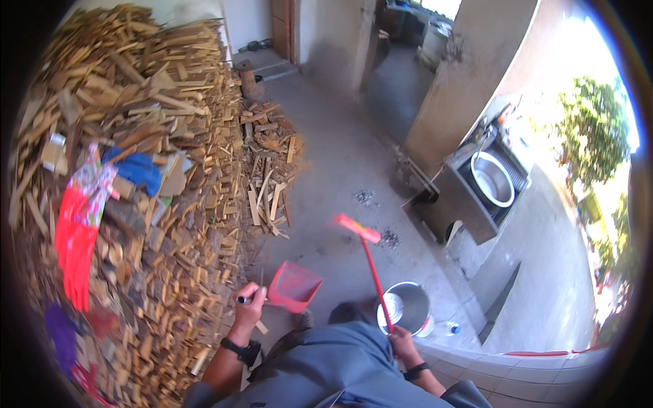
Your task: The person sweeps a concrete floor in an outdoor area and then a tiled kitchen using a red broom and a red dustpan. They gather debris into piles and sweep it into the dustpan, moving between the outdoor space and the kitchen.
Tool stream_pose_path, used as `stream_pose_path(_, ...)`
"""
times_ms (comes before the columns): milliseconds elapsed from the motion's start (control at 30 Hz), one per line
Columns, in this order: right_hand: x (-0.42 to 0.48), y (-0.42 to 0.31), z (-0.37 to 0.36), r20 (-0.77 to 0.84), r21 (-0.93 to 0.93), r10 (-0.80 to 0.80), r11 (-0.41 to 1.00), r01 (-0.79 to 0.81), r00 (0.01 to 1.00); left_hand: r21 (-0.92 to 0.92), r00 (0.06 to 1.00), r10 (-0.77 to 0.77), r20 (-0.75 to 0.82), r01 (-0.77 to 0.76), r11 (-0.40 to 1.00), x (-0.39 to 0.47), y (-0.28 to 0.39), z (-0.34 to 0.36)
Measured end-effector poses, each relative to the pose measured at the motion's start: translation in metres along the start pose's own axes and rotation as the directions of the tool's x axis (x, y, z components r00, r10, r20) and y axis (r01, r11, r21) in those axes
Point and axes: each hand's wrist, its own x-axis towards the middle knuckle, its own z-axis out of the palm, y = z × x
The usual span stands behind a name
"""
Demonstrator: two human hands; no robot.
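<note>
My left hand (250,306) is closed around the handle of a red dustpan (294,286), whose pan hangs just right of the hand. The red stick of a broom (375,273) is held in my right hand (404,346). Its red and pink head (358,228) lies farther forward, near a patch of dark debris (390,238) on the concrete floor. A second debris patch (365,198) lies a little beyond. Close to my right hand stands a metal bucket (417,306); something round and shiny shows in it.
Split firewood (153,112) is piled high along the left, with red rubber gloves (76,239) on it. Loose wood (268,188) spreads onto the floor. At right, a metal basin (492,178) sits in a sink unit (467,211). A bottle (450,328) lies right of the bucket.
</note>
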Motion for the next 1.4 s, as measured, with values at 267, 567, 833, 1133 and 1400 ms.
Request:
stream_pose_path(267,0.145,-0.044,0.034,-0.189,0.235,0.009,0.971,0.037,0.982,0.007,0.991,0.011,0.13,-0.012,1.0,0.235,-0.006,0.062)
stream_pose_path(567,0.313,-0.282,-0.019,0.003,0.361,0.215,0.911,-0.202,0.977,0.025,0.999,-0.031,0.018,0.03,0.999,0.464,0.03,0.128)
stream_pose_path(833,0.453,-0.454,-0.041,-0.026,0.218,0.183,0.96,-0.173,0.983,0.073,0.996,0.086,-0.017,-0.084,0.994,0.659,0.021,0.206)
stream_pose_path(1133,0.604,-0.577,-0.028,-0.204,0.265,0.159,0.959,-0.102,0.966,0.023,0.975,-0.03,0.219,0.026,0.999,0.944,0.078,0.338)
stream_pose_path(1400,0.733,-0.684,-0.05,-0.18,0.418,0.226,0.898,-0.134,0.957,0.096,0.916,0.092,0.39,-0.14,0.986,1.127,0.099,0.485)
